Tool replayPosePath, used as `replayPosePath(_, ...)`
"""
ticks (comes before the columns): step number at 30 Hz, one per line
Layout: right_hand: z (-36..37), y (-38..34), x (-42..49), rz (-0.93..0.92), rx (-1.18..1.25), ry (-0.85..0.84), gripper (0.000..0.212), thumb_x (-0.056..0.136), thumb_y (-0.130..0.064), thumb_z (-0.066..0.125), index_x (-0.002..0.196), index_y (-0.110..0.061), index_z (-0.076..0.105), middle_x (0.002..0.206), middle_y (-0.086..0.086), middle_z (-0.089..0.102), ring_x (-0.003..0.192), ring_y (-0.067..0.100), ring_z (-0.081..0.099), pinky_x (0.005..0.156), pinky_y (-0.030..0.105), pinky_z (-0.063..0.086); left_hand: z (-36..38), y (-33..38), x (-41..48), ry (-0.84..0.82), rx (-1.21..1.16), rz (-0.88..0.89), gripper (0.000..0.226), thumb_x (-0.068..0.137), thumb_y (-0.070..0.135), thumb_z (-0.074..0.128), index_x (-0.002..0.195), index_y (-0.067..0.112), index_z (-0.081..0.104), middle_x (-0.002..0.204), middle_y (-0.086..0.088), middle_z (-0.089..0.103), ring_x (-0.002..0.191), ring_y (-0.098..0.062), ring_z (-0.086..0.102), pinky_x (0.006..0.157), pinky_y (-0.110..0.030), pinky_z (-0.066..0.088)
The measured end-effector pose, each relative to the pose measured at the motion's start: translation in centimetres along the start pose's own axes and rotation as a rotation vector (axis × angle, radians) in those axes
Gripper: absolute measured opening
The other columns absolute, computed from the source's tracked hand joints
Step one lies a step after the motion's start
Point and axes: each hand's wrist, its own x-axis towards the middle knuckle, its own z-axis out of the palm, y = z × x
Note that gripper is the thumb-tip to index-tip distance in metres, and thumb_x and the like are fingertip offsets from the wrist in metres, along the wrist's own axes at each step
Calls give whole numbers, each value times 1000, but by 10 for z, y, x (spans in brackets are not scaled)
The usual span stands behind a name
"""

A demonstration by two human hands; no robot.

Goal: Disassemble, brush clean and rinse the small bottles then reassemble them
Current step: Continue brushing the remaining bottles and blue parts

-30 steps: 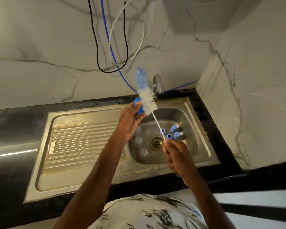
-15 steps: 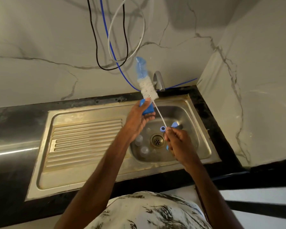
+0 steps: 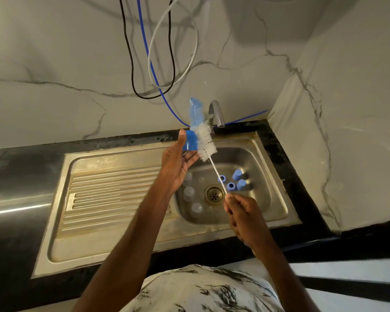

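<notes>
Blue cap (image 3: pixel 190 143) from one of the small bottles is being held up over the far rim of the sink (image 3: pixel 81 163), just in front of the tap (image 3: pixel 217 113), towards the far right corner of the black bench (image 3: pixel 20 233). The left hand (image 3: pixel 178 167) is pinching it between thumb and fingertips. The right hand (image 3: pixel 242 213) is gripping the near end of the bottle brush (image 3: pixel 205 141), fingers curling round its thin wire stem above the near side of the basin.

Half a second ago the cap was sitting lower along the stem, beneath the white bristles. Now it is lying alongside them again, touching their left side, much as it was a second ago. So the hands are working cap and bristles back and forth against each other, and I am reading this as a scrubbing stroke in progress, not a finished one. Whether the bristles are reaching inside the cap, I cannot tell from this angle.

Four more blue caps (image 3: pixel 231 186) are clustering just right of the drain (image 3: pixel 214 195), and several clear small bottles (image 3: pixel 189 193) are standing to its left, apart from them. That is suggesting disassembly is done and brushing is partway, with rinsing and reassembly not yet done.
</notes>
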Motion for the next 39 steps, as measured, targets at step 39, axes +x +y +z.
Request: replayPosePath(39,2,-11,17,-43,-31,90,40,107,-24,43,72,-6,51,49,-7,42,44,5,36,46,21,30,8,-23,-4,-167,-313,-181,52,107,40,43,143,2,48,143,-23,57,127,-32,60,112,-42,46)
